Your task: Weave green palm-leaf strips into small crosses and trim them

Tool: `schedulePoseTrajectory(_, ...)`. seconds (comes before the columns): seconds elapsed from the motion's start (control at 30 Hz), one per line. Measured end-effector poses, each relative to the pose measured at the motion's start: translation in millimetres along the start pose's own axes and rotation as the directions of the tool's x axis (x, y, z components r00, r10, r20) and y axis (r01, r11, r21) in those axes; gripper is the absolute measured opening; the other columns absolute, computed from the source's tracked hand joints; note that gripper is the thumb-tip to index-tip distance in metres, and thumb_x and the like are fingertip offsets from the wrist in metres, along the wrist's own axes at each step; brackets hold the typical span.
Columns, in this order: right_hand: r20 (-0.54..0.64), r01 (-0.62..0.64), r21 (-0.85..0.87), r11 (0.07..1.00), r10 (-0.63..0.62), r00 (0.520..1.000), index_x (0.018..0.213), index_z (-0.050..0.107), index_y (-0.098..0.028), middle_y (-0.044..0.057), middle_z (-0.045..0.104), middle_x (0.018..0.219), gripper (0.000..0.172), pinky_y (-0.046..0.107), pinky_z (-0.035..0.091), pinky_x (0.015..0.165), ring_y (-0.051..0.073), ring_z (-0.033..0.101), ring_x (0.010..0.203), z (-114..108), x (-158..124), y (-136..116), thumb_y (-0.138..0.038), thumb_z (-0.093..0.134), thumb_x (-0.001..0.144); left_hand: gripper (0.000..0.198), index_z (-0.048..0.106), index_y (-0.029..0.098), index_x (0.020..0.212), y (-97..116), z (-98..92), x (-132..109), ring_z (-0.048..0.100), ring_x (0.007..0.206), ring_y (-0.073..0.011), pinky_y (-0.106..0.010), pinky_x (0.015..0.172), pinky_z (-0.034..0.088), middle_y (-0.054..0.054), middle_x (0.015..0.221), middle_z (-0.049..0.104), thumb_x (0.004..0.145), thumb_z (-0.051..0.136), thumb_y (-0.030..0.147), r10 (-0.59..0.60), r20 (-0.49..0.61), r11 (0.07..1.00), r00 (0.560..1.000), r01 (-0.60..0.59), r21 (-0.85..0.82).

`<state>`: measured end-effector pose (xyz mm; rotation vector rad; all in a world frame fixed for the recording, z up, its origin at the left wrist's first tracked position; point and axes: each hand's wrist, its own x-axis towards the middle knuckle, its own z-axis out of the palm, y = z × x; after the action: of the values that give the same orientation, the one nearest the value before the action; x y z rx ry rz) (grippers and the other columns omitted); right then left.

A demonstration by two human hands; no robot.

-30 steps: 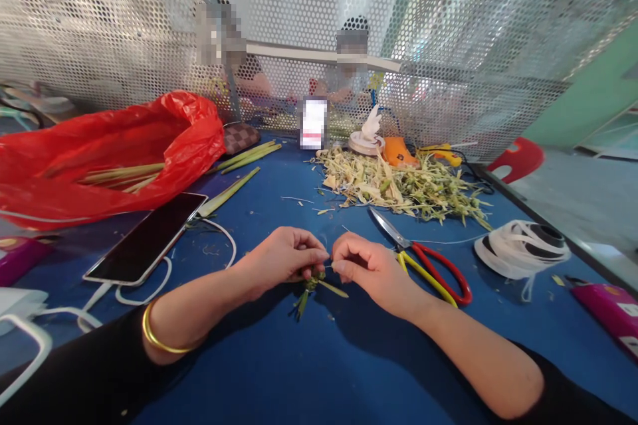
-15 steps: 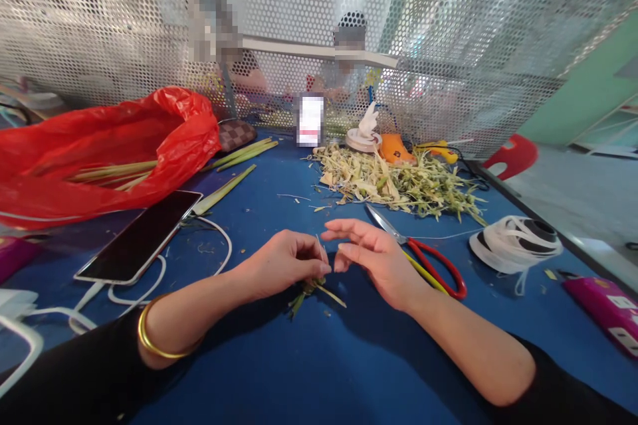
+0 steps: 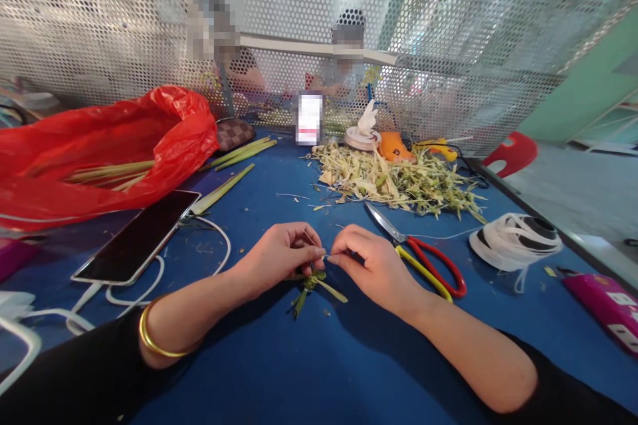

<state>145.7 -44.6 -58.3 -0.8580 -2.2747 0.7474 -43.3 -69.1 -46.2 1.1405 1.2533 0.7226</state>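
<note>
A small green woven plant piece [image 3: 310, 283] hangs under my left hand [image 3: 284, 254], with a leafy end pointing down and a pale strip to the right. My left hand is pinched at the top of this piece, where a thin strand sticks up. Close beside it, my right hand [image 3: 371, 264] is closed, thumb and forefinger together near the left fingertips; what they hold is too small to name. Scissors [image 3: 423, 259] with red and yellow handles lie just beyond my right hand.
A red plastic bag [image 3: 100, 153] with stalks and a dark phone [image 3: 142, 239] with white cables lie left. Behind are a heap of plant trimmings [image 3: 399, 179] and an upright lit phone [image 3: 309, 118]. A white ribbon roll [image 3: 516, 242] and a purple power strip [image 3: 605, 305] are right.
My right hand has closed from spread fingers into a pinch and come against the left fingertips. My left hand has shifted slightly left and up, showing more of the green piece.
</note>
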Motion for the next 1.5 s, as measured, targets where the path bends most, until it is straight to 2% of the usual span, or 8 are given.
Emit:
schedulePoseTrajectory(0.13,0.092,0.066,-0.114,0.991,-0.056,0.994,0.078,0.060,-0.022,0.001,0.064,0.074,0.011,0.028,0.037,0.065,0.015,0.055,0.067,0.1,-2.1,-4.0,-0.022,0.054,0.087,0.014,0.061,0.016,0.074,3.0,0.3,-1.3,0.049,0.050,-0.0061,-0.016,0.045,0.033,0.003,0.060,0.061,0.070,0.066,0.028,-0.020,-0.031,1.000,0.999,0.020,-0.014)
schedulePoseTrajectory(0.23,0.135,0.053,-0.023,0.998,-0.049,0.990,0.077,0.062,-0.022,0.000,0.065,0.073,0.010,0.026,0.039,0.065,0.014,0.056,0.067,0.5,-2.1,-5.3,-0.022,0.057,0.086,0.011,0.064,0.015,0.071,5.3,-0.3,-1.3,0.051,0.052,-0.0075,-0.018,0.047,0.037,0.002,0.058,0.061,0.066,0.067,0.025,-0.005,-0.054,0.999,0.999,0.006,0.032)
schedulePoseTrajectory(0.5,0.045,-0.269,0.287,0.919,0.267,0.963,0.092,0.059,-0.022,0.000,0.064,0.079,0.012,0.025,0.045,0.060,0.011,0.056,0.057,4.6,2.4,-2.2,-0.019,0.049,0.086,0.010,0.067,0.015,0.071,1.9,-5.1,1.5,0.055,0.056,-0.0099,-0.021,0.056,0.043,0.001,0.061,0.064,0.064,0.067,0.023,0.145,-0.013,0.979,0.989,-0.141,0.148)
schedulePoseTrajectory(0.7,0.140,-0.285,0.416,0.864,0.248,0.958,0.091,0.058,-0.020,0.001,0.065,0.082,0.015,0.024,0.048,0.061,0.010,0.055,0.061,15.7,3.8,-2.6,-0.012,0.049,0.083,0.012,0.071,0.019,0.073,4.8,-3.7,-5.9,0.059,0.063,-0.0116,-0.021,0.061,0.043,0.001,0.068,0.069,0.071,0.059,0.019,0.339,-0.010,0.825,0.941,-0.292,0.484)
schedulePoseTrajectory(0.93,0.138,-0.271,0.341,0.900,0.238,0.962,0.089,0.058,-0.021,-0.001,0.065,0.077,0.011,0.024,0.048,0.059,0.010,0.056,0.058,14.3,3.0,-4.1,-0.013,0.052,0.083,0.012,0.068,0.019,0.075,5.4,-4.9,-5.2,0.058,0.060,-0.0091,-0.018,0.058,0.041,0.003,0.067,0.068,0.073,0.057,0.017,0.395,0.028,0.754,0.918,-0.341,0.561)
schedulePoseTrajectory(1.07,0.154,-0.285,0.360,0.888,0.244,0.957,0.093,0.057,-0.021,0.001,0.067,0.079,0.014,0.025,0.050,0.062,0.012,0.061,0.065,13.6,3.3,-5.6,-0.014,0.049,0.084,0.016,0.067,0.021,0.075,1.1,-6.2,-4.0,0.058,0.061,-0.0088,-0.018,0.058,0.038,0.004,0.067,0.066,0.072,0.055,0.011,0.498,0.034,0.607,0.866,-0.376,0.701)
schedulePoseTrajectory(1.27,0.152,-0.303,0.380,0.874,0.264,0.952,0.099,0.057,-0.020,0.001,0.069,0.081,0.018,0.026,0.052,0.065,0.012,0.063,0.065,14.3,2.4,-5.0,-0.014,0.050,0.083,0.016,0.067,0.020,0.074,-11.1,-4.1,0.6,0.061,0.067,-0.0117,-0.021,0.062,0.039,0.001,0.071,0.068,0.082,0.052,0.018,0.672,0.118,0.352,0.731,-0.455,0.818)
schedulePoseTrajectory(1.5,0.085,-0.307,0.370,0.877,0.297,0.951,0.084,0.066,-0.019,0.000,0.060,0.075,0.009,0.025,0.049,0.062,0.012,0.059,0.062,16.3,4.0,0.7,-0.017,0.059,0.080,0.009,0.066,0.021,0.076,-10.6,-1.9,0.1,0.060,0.069,-0.0110,-0.021,0.064,0.040,0.002,0.073,0.067,0.079,0.058,0.017,0.659,0.034,0.469,0.751,-0.446,0.763)
